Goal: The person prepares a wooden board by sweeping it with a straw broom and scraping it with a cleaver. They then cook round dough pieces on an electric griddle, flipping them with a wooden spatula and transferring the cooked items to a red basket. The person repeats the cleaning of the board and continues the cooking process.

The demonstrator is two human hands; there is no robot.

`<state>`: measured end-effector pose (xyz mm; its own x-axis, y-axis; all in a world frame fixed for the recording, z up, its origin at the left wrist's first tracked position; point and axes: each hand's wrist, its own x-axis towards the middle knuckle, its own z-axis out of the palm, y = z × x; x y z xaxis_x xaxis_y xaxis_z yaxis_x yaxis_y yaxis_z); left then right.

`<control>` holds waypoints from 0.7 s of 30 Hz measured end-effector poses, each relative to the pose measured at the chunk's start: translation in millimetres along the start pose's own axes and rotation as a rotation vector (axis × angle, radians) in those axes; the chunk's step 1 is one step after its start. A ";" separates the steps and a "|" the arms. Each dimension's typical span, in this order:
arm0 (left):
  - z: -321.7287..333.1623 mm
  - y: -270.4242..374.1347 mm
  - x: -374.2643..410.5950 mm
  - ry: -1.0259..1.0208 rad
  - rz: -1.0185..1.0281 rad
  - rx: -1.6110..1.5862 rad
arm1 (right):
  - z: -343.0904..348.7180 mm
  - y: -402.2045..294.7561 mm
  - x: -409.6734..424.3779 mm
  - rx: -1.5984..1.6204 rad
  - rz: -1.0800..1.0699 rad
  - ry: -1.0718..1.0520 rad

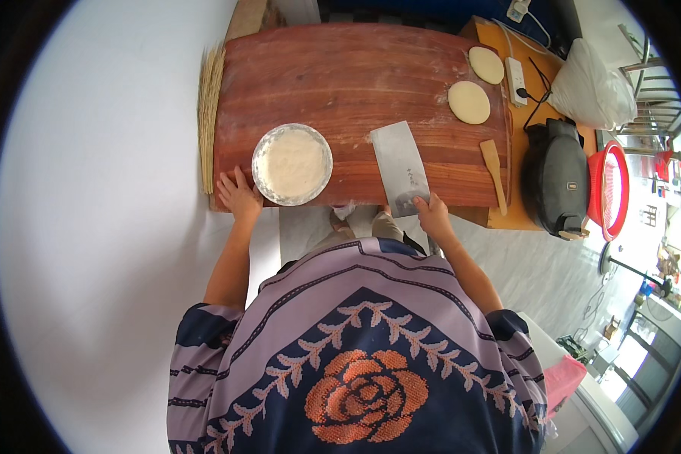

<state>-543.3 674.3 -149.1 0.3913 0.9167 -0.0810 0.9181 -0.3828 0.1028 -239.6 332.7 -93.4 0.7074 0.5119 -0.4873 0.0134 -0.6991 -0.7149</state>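
Note:
My right hand (434, 217) grips the handle end of a broad steel cleaver (400, 162), its blade lying over the near part of a floured wooden board (340, 85). At the board's near left corner, my left hand (239, 196) rests with fingers spread, close beside a round metal bowl (257, 180). Pale flour (293, 162) fills much of the bowl. Two flat dough rounds (469, 103) lie at the board's far right, one behind the other. Nearer, along the right edge, is a wooden spatula (492, 170).
A straw brush (210, 119) lies along the board's left edge by the white wall (119, 170). To the right, an orange-brown table (505, 221) bears a power strip (515, 79), a black electric griddle (559, 176), a white plastic bag (590, 88) and a red basket (624, 196).

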 end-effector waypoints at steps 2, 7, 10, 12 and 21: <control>-0.6 0.4 1.7 0.009 0.009 -0.015 | -4.7 7.4 5.5 0.039 0.049 0.014; 5.2 -1.5 0.4 0.051 0.032 -0.005 | -7.3 2.0 2.7 0.035 0.027 -0.029; 3.7 -1.2 0.7 0.043 0.014 -0.011 | 8.2 10.5 12.5 -0.106 -0.174 -0.006; 3.2 -0.4 -0.3 0.027 0.003 -0.014 | 3.1 -0.8 7.5 0.034 0.010 0.012; 4.8 0.6 0.6 0.030 -0.001 -0.012 | -18.8 17.0 18.7 -0.184 -0.130 0.028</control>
<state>-542.2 674.1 -153.8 0.3879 0.9202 -0.0517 0.9177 -0.3805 0.1142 -212.8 321.1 -105.3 0.7106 0.5912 -0.3815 0.2324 -0.7090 -0.6659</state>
